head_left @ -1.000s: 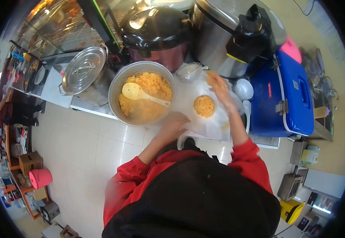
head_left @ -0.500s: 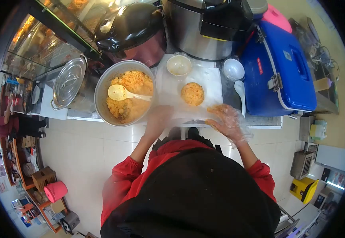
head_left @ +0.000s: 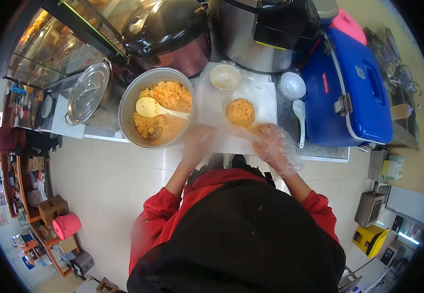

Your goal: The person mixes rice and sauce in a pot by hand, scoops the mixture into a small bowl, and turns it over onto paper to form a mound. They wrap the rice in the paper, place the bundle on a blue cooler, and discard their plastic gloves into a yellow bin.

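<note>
A round, flattened mound of orange fried rice [head_left: 240, 113] lies on white wrapping paper [head_left: 262, 100]. My left hand [head_left: 198, 142], slightly blurred, is at the paper's front left, its fingers closed on the near edge. In a clear plastic glove, my right hand [head_left: 274, 149] pinches the same edge at the front right, close to the rice. A strip of this paper rises between both hands and hazily covers the mound's near side. To the left, a metal pot [head_left: 124, 110] holds more fried rice, with a cream rice paddle [head_left: 148, 107] lying in it.
Behind the paper stand a small bowl [head_left: 225, 78] and two large cookers, one dark red [head_left: 173, 46], one steel [head_left: 238, 41]. A white bowl [head_left: 292, 86], white spoon [head_left: 299, 119] and blue cooler box [head_left: 353, 93] are right. A lidded pot [head_left: 90, 97] is left; a person [head_left: 19, 140] stands far left.
My right hand has moved inward to the paper's near edge, and its spread fingers have closed. The paper's near edge now lifts toward the rice. My left hand has shifted slightly right.
</note>
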`<state>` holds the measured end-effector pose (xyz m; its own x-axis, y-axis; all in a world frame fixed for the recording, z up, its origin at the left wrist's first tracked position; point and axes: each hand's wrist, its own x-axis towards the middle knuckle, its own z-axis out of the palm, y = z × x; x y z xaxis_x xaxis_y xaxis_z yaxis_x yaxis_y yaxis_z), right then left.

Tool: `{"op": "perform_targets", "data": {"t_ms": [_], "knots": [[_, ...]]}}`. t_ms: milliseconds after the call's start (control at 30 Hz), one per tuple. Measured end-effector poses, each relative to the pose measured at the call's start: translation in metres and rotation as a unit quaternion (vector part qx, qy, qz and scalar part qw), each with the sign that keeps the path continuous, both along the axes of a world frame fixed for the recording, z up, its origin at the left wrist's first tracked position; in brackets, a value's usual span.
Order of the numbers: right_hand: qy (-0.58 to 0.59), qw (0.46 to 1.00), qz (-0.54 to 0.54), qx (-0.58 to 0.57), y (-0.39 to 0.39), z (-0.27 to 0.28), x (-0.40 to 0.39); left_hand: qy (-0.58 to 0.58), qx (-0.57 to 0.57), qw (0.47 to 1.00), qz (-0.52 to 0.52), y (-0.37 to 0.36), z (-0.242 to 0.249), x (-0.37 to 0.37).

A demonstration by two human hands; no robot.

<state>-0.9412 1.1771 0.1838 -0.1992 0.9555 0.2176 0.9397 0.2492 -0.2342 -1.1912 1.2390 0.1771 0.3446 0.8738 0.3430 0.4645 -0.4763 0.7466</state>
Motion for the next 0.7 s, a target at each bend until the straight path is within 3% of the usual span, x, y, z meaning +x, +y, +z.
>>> {"op": "perform_targets", "data": {"t_ms": [67,167,300,400,500,567,633,700], "knots": [[-0.027,0.997,-0.073,-0.001,-0.016,-0.035,0.029,0.004,0.005,1.0,-0.013,-0.001,-0.004,-0.001],[-0.011,0.997,0.061,0.055,-0.02,-0.003,0.052,0.034,0.009,0.998,-0.056,-0.001,-0.013,-0.012],[0.037,0.994,0.095,0.028,-0.036,-0.006,0.061,0.096,-0.024,0.989,-0.113,-0.011,-0.006,-0.022],[-0.003,0.996,0.092,0.016,-0.053,0.008,0.061,0.081,-0.024,0.987,-0.138,-0.024,-0.002,-0.028],[0.155,0.986,0.053,-0.036,-0.051,0.025,0.059,0.035,-0.039,0.993,-0.107,-0.025,-0.002,-0.024],[0.254,0.965,-0.029,-0.057,-0.044,0.023,0.058,-0.006,-0.082,0.996,-0.035,-0.023,-0.001,-0.014],[0.344,0.928,-0.122,-0.072,-0.029,0.017,0.053,-0.059,-0.14,0.986,0.067,-0.01,-0.002,0.011],[0.425,0.874,-0.221,-0.081,-0.007,-0.001,0.047,-0.078,-0.153,0.979,0.106,0.008,-0.004,0.031]]}}
